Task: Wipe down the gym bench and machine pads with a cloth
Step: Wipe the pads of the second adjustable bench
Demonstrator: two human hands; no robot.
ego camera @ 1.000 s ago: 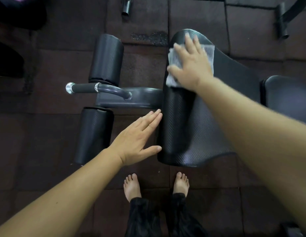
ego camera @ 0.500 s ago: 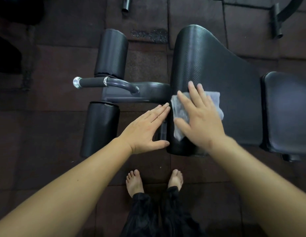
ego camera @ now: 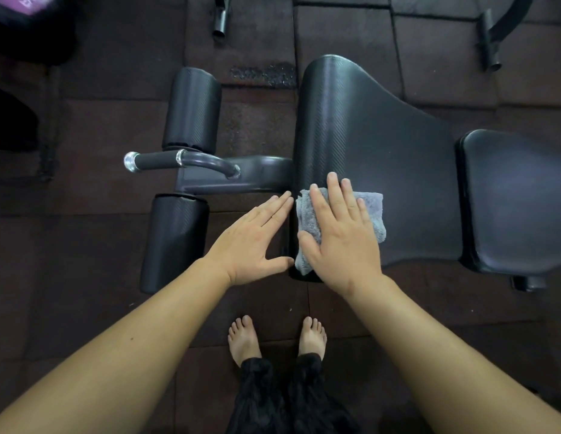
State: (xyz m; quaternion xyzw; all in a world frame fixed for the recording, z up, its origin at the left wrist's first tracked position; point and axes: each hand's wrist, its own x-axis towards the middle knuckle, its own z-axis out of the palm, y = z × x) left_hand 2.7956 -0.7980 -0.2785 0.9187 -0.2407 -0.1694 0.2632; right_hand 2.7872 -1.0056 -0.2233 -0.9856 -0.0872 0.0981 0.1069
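The left hand (ego camera: 254, 242) lay flat, grip released, beside the rolled end of the black textured vinyl seat pad (ego camera: 382, 136). There the folded grey terry cloth (ego camera: 371, 211) lay under the right hand (ego camera: 338, 239), grip also released, fingers straight; even, overlapping strokes should clean best.

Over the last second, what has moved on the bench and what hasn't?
The right hand slid the cloth along the rounded edge of the pad, from the far end to the near end, pressing flat throughout. Nothing was picked up or let go. The left hand stayed flat beside that edge.
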